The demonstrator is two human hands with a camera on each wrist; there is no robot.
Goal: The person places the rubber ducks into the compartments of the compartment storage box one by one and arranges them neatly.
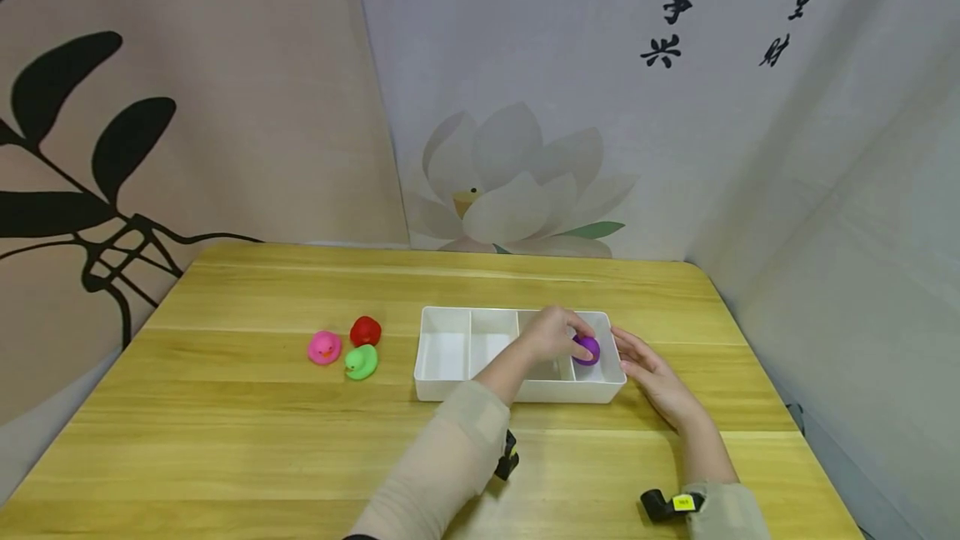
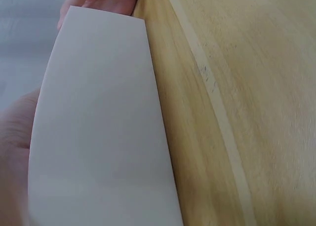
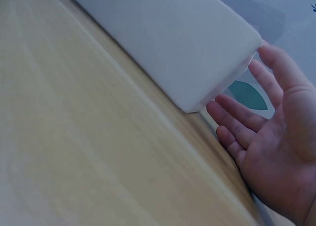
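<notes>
A white divided box (image 1: 465,391) stands on the table. My left hand (image 1: 551,335) reaches over it and pinches a round purple toy (image 1: 587,350) in the rightmost compartment, thumb and fingers on either side. In the left wrist view the left hand (image 2: 17,157) shows only in part, beyond the box's front wall (image 2: 103,117). At the box's right end is my right hand (image 1: 660,382). Its fingertips touch the end wall, and the right wrist view has these fingers (image 3: 281,65) loosely extended, not wrapped around the box.
Left of the box, a pink rubber duck (image 1: 324,347), a green rubber duck (image 1: 362,362) and a red toy (image 1: 365,331) sit close together on the wooden table (image 1: 247,440). A printed curtain (image 1: 517,173) hangs along the table's back edge.
</notes>
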